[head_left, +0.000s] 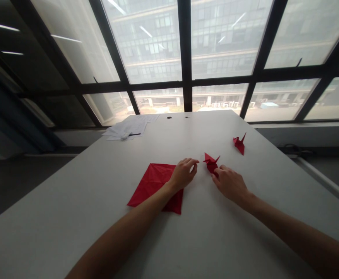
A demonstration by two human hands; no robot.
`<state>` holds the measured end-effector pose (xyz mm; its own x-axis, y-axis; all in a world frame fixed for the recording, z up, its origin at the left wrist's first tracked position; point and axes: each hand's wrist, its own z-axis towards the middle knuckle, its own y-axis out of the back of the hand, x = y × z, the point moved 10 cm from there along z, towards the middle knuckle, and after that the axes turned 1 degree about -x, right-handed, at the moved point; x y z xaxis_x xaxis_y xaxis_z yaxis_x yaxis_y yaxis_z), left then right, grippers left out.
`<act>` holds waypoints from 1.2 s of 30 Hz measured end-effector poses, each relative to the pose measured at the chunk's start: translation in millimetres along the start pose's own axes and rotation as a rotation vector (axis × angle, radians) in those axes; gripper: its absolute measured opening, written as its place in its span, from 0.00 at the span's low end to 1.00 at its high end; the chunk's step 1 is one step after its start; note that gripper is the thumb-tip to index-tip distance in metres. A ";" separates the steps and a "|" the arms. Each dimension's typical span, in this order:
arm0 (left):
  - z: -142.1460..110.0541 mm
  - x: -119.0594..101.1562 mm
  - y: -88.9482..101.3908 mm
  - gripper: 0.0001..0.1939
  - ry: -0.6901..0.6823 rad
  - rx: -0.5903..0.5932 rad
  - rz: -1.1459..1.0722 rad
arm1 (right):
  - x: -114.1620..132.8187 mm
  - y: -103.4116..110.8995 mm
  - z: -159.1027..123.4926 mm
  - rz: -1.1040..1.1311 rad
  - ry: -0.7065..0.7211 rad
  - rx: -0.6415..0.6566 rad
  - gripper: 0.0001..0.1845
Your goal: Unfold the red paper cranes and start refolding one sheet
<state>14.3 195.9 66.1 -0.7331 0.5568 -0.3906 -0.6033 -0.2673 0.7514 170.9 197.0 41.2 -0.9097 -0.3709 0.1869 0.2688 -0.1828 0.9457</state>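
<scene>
Presently pinched crane: a small, red, folded-paper crane with sharp pointed tips sits low over the white, smooth-topped table, right of the flat sheet; whether it touches the surface is hard to tell.
Right hand: the bare right hand is closed on the crane's near end, thumb and fingers together on the folded paper.
Left hand: the bare left hand looks empty, thumb and forefinger curved into a loose ring, tips slightly apart, just beside the crane without touching it.
Crane's weight: probably next to nothing, so a light fingertip pinch should carry it.
Crane's stiffness: likely firm where layers stack, soft and easily bent at the thin points.
Crane's best hold: the thick folded body, I would judge; squeezing the tips could crumple them.
Red sheet: a flat, creased, four-cornered sheet of red paper lies left of the crane, partly hidden under the left forearm; it looks thin, liable to slide or tear, and best lifted by an exposed corner.
Far crane: a second red folded-paper crane stands apart, farther back on the right, and should handle just as delicately.
White papers: loose white printed sheets lie well apart, at the far left.
</scene>
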 end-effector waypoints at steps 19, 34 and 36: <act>-3.9 -24.4 -0.3 0.06 -0.126 0.033 -0.177 | -7.5 -4.8 19.4 0.920 0.178 -0.129 0.05; -3.4 -1.3 7.3 0.07 0.062 -0.096 -0.374 | -4.2 -5.3 12.0 1.124 0.073 -0.148 0.08; -3.3 3.4 5.2 0.07 0.085 -0.094 -0.390 | -6.1 -6.5 12.3 1.164 0.058 -0.144 0.08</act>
<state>7.6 193.8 66.9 -0.4650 0.5644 -0.6821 -0.8643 -0.1225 0.4878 170.8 211.7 37.2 -0.0768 -0.4223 0.9032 0.9657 0.1938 0.1727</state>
